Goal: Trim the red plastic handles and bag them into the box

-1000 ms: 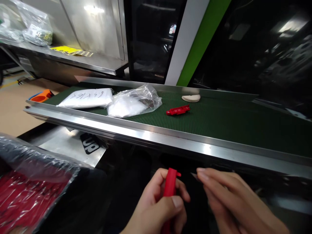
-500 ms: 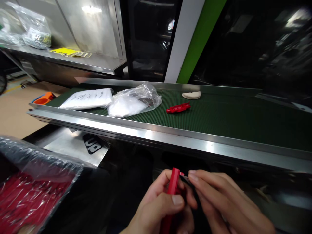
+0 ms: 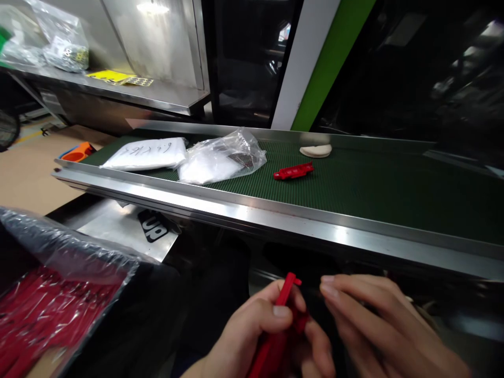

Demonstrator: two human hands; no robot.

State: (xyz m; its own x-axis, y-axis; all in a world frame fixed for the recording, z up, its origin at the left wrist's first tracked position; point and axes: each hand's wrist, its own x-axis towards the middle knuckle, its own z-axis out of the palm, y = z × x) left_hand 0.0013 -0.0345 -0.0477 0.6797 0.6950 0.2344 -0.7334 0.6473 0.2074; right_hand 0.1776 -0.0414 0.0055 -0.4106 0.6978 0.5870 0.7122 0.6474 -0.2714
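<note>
My left hand [image 3: 271, 325] is wrapped round a long red plastic part [image 3: 284, 297], held upright and tilted, with a small red tab sticking out near its top. Apart from it on the right, my right hand [image 3: 386, 320] has its thumb and fingertips pressed together; whatever is between them, if anything, is hidden. Beyond my hands, a similar red plastic piece [image 3: 293, 171] lies on the green conveyor belt [image 3: 374, 184]. Behind that piece is a cream-coloured, half-round pad [image 3: 316, 151].
A metal rail [image 3: 252, 212] edges the belt. On its left part lie a white package [image 3: 145, 154] and a clear plastic bag [image 3: 224, 160]. A plastic-lined box [image 3: 129, 273] of red parts stands at lower left. Orange rings [image 3: 77, 152] sit beyond the belt's end.
My right hand has moved right, away from the red part. The left hand has tilted the part further to the right. The view has shifted slightly.
</note>
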